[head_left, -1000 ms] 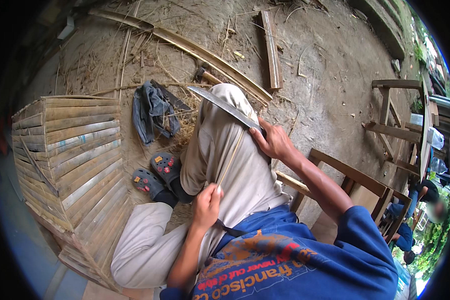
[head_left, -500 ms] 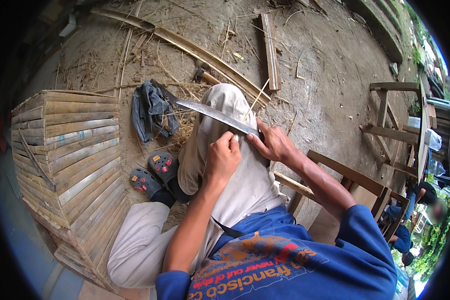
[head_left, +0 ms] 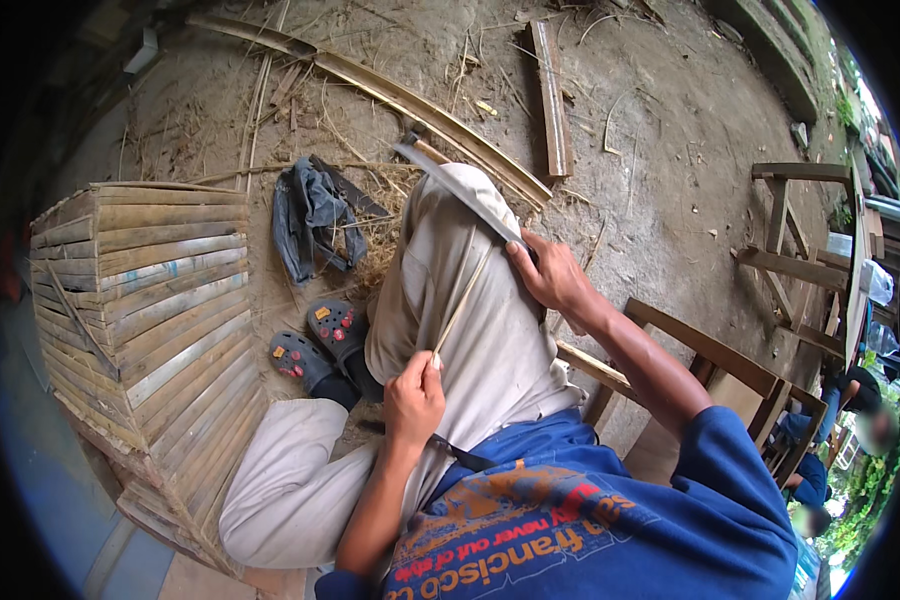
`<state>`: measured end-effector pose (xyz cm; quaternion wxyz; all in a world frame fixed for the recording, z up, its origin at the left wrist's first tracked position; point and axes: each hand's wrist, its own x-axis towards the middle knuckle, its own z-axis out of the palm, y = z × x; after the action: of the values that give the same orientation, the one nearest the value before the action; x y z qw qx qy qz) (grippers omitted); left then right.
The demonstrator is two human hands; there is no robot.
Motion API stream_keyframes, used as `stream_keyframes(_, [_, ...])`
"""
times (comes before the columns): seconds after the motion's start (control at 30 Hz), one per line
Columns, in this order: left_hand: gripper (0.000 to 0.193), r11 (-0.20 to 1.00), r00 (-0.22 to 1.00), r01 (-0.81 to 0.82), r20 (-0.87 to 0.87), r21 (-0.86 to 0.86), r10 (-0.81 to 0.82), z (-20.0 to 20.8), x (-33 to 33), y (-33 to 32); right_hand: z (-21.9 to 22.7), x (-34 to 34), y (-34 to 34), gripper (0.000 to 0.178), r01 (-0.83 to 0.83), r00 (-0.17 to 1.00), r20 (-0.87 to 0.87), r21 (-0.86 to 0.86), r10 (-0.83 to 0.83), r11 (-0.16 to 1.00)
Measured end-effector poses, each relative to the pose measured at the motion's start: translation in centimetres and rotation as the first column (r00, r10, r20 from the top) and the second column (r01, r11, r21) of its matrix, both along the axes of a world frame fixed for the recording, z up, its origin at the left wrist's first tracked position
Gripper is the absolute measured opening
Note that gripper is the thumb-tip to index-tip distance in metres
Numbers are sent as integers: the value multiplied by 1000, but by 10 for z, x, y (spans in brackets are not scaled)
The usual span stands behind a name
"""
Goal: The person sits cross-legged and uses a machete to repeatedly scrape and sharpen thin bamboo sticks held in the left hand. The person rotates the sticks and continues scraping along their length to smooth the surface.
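At your far left stands a stack of bamboo slats (head_left: 130, 290), with a dark cloth (head_left: 310, 220) and two dark clogs (head_left: 320, 340) on the dirt just right of it. Your left hand (head_left: 415, 400) pinches the near end of a thin bamboo strip (head_left: 462, 300) lying along your raised knee. Your right hand (head_left: 550, 275) is clenched on the handle of a long knife (head_left: 455, 190), its blade meeting the strip's far end. A wooden chair (head_left: 710, 360) sits at right
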<state>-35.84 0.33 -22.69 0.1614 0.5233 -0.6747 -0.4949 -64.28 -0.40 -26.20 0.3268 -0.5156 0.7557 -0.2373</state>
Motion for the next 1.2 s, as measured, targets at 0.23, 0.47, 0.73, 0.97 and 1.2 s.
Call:
stream_keyframes(0.23, [16,997,992,79,-95,-26,-81,-17,-42,-27,7,3,5,55,22,999,-26,108,-19,994])
stream_keyframes(0.47, [21,997,999,24,-24,76,-22,6,70,28,-30,-5,8,60,227,960,114,227,-257,947])
stream_keyframes(0.73, [21,781,742,-505,-277,366,610,20,130,13,-67,-8,7,63,343,866,312,199,-391,918])
stream_keyframes(0.97, [20,691,460,-598,-533,405,710,29,90,-25,53,8,-60,65,214,974,-57,-75,-218,974])
stream_keyframes(1.2, [23,669,398,-597,-560,443,727,61,76,-7,107,140,-74,42,55,762,645,28,-60,998])
